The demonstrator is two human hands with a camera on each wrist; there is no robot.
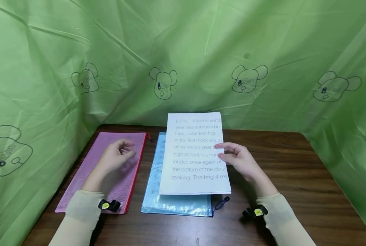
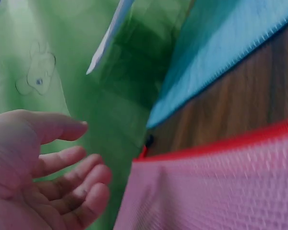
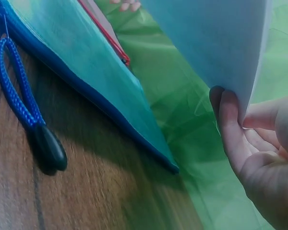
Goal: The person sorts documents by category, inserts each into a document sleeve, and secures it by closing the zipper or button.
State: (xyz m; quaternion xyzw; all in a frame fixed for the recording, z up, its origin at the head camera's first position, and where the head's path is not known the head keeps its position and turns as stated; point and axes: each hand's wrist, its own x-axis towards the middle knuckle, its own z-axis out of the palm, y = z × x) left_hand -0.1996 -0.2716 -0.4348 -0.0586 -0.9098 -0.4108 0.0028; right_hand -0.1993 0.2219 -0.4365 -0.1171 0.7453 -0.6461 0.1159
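Observation:
My right hand (image 1: 239,160) pinches the right edge of a white stack of printed paper (image 1: 196,153), thumb on the front and fingers behind, as the right wrist view shows. The paper is raised over a blue mesh zipper pouch (image 1: 183,206) and covers most of it. My left hand (image 1: 116,155) hovers above a pink mesh zipper pouch (image 1: 99,171), its fingers loosely bent with nothing between them in the left wrist view. A red zipper (image 2: 221,143) runs along the pink pouch's right side.
Both pouches lie flat on a dark wooden table (image 1: 272,212). The blue pouch's cord pull (image 1: 222,203) sticks out at its lower right corner, and a red pull (image 1: 150,137) at the pink pouch's top. Green curtain (image 1: 198,51) with bear drawings hangs behind and at the sides.

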